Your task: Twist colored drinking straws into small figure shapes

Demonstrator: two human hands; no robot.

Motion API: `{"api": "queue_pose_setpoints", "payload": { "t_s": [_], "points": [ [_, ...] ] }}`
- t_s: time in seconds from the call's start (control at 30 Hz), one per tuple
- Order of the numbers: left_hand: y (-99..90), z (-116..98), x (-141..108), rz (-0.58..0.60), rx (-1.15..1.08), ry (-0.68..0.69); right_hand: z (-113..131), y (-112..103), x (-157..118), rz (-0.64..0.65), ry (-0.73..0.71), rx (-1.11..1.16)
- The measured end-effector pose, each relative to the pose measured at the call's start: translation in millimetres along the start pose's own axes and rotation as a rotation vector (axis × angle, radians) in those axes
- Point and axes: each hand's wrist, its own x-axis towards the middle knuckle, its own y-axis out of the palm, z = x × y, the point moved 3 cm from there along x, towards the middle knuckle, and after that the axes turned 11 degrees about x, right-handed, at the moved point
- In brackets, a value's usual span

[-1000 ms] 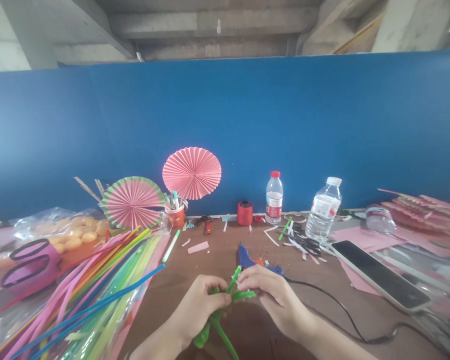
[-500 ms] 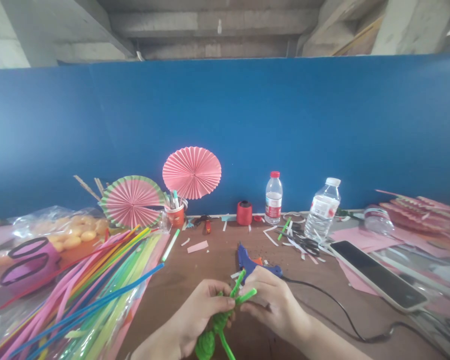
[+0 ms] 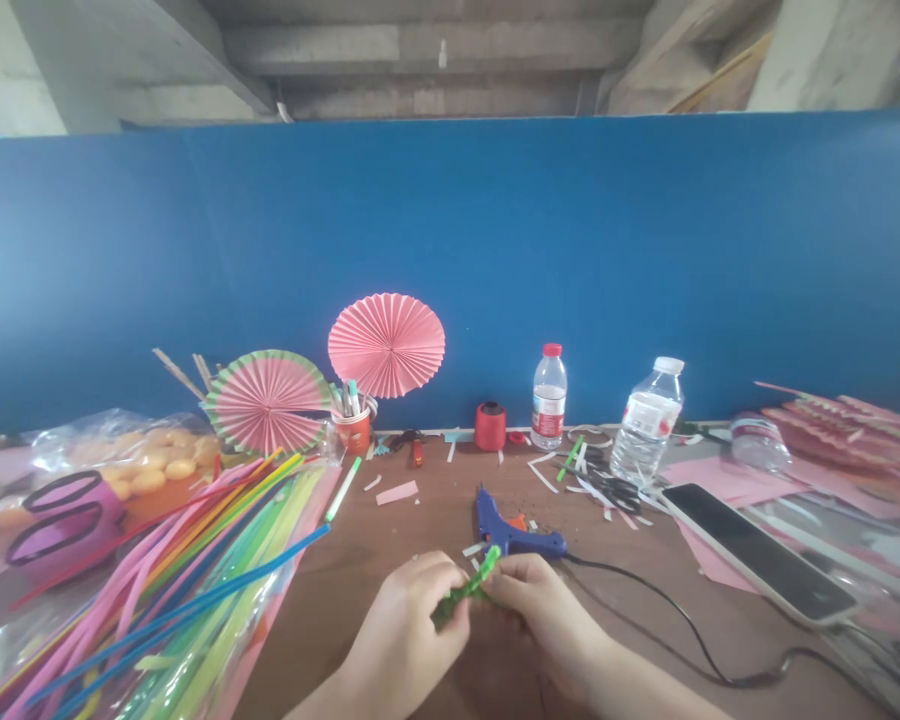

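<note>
Between my hands is a green pipe cleaner piece (image 3: pixel 474 582), its tip pointing up and away from me. My left hand (image 3: pixel 412 630) is closed around its lower, bunched part, most of which the fingers hide. With thumb and forefinger, my right hand (image 3: pixel 544 610) pinches the green strand close to the tip. Just beyond my hands lies a blue glue gun (image 3: pixel 514 530) on the brown table (image 3: pixel 390 540), touched by neither hand.
Left, a bundle of coloured pipe cleaners (image 3: pixel 195 580) lies beside purple scissors (image 3: pixel 67 530). Pink paper fans (image 3: pixel 387 345) stand at the back. Two bottles (image 3: pixel 549 400), a phone (image 3: pixel 757 550) and paper scraps (image 3: pixel 397 493) lie around. The glue gun's black cable (image 3: pixel 675 600) runs right.
My left hand has turned over the green piece, so its braided body and hanging strand no longer show. My right hand has shifted slightly lower, now pinching near the tip.
</note>
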Motion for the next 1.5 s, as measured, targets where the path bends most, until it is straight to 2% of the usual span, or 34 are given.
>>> {"api": "queue_pose_setpoints", "payload": {
  "t_s": [0.03, 0.1, 0.17, 0.23, 0.3, 0.43, 0.53, 0.67, 0.8, 0.93, 1.0, 1.2, 1.27, 1.4, 1.5],
  "points": [
    [0.9, 4, 1, 0.032, -0.048, -0.060, 6, -3, 0, 0.005, -0.117, -0.085],
    [3.9, 11, 2, 0.131, -0.207, -0.197, 22, -11, -4, 0.023, -0.464, -0.316],
    [7.3, 16, 3, 0.223, -0.384, -0.298, 33, -15, -8, 0.138, -0.734, -0.556],
    [10.1, 18, 3, 0.265, -0.532, -0.380, 36, -18, -9, 0.233, -0.869, -0.697],
    [12.5, 18, 3, 0.285, -0.645, -0.459, 35, -19, -9, 0.261, -0.923, -0.732],
    [15.0, 16, 1, 0.298, -0.731, -0.539, 28, -18, -7, 0.212, -0.892, -0.692],
    [15.4, 17, 1, 0.305, -0.756, -0.534, 24, -17, -5, 0.173, -0.783, -0.623],
    [15.4, 18, 1, 0.316, -0.720, -0.513, 22, -15, -2, 0.174, -0.605, -0.395],
    [9.3, 15, 2, 0.217, -0.358, -0.287, 20, -8, 0, 0.201, -0.402, -0.167],
    [1.4, 5, 2, 0.018, 0.122, 0.062, 4, -3, 2, 0.044, 0.074, 0.124],
    [-0.2, 1, 1, -0.019, 0.224, 0.129, 1, -2, 1, -0.006, 0.151, 0.194],
    [-2.9, 0, 4, 0.120, -0.032, -0.054, 11, -4, 2, 0.016, 0.015, 0.054],
    [-3.6, 3, 6, 0.133, -0.128, -0.131, 16, -7, 0, 0.035, -0.144, -0.037],
    [-0.1, 13, 7, 0.183, -0.271, -0.255, 29, -12, -9, 0.137, -0.610, -0.328],
    [4.0, 18, 7, 0.213, -0.321, -0.269, 35, -13, -12, 0.184, -0.732, -0.497]
  ]
}}
